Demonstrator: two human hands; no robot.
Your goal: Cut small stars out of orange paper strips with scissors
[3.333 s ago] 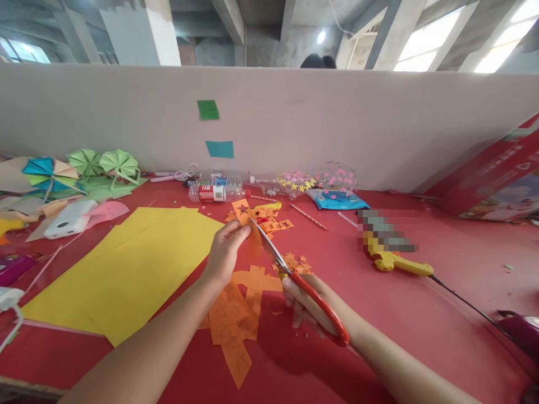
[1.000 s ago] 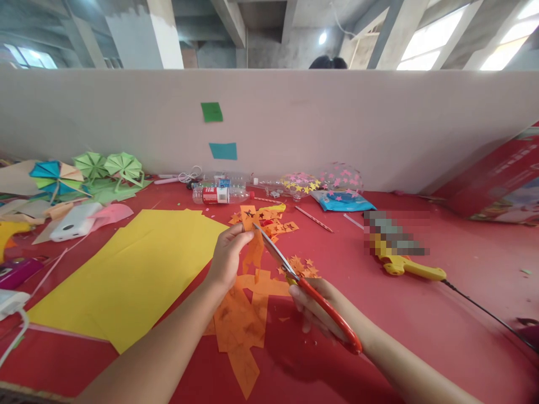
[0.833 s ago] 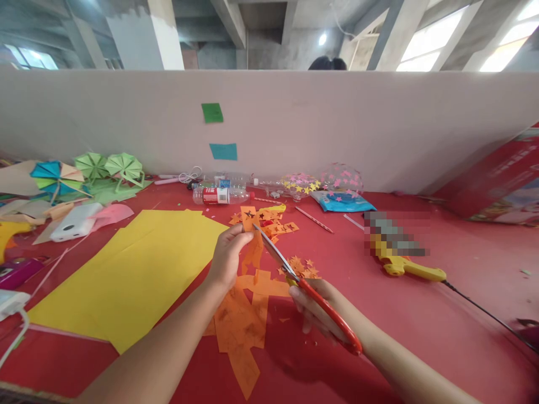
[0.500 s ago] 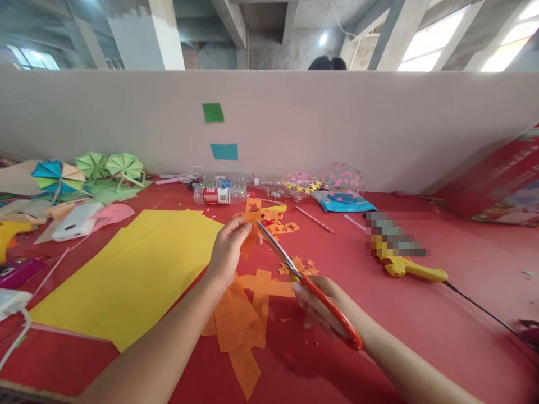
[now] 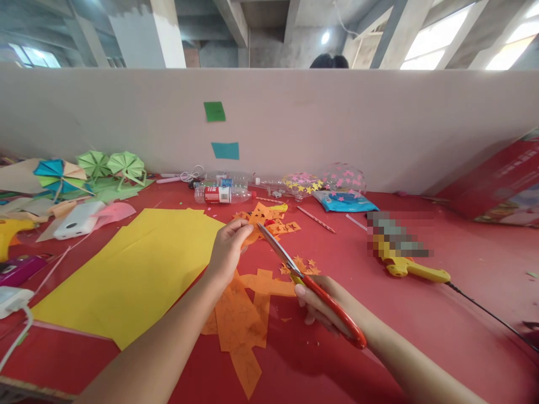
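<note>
My left hand (image 5: 228,247) pinches a small piece of orange paper (image 5: 251,234) between thumb and fingers. Red-handled scissors (image 5: 328,306) are gripped in my right hand (image 5: 326,308), with the blade tips close to that paper; whether they touch it I cannot tell. Beneath and in front of my hands lie larger orange paper pieces (image 5: 242,320) with faint drawn lines. Cut-out orange stars (image 5: 301,266) are heaped just beyond the scissors. Farther back is a pile of orange scraps (image 5: 288,226) with star-shaped holes.
Yellow paper sheets (image 5: 138,264) cover the table to the left. A yellow glue gun (image 5: 415,269) with a black cord lies right. Plastic bottles (image 5: 219,194), a striped pencil (image 5: 316,219) and a blue packet (image 5: 346,202) lie before the pale partition (image 5: 269,118).
The orange paper in my left hand has turned and tipped; its starred strip no longer stands up above my fingers. The scissors stay almost where they were.
</note>
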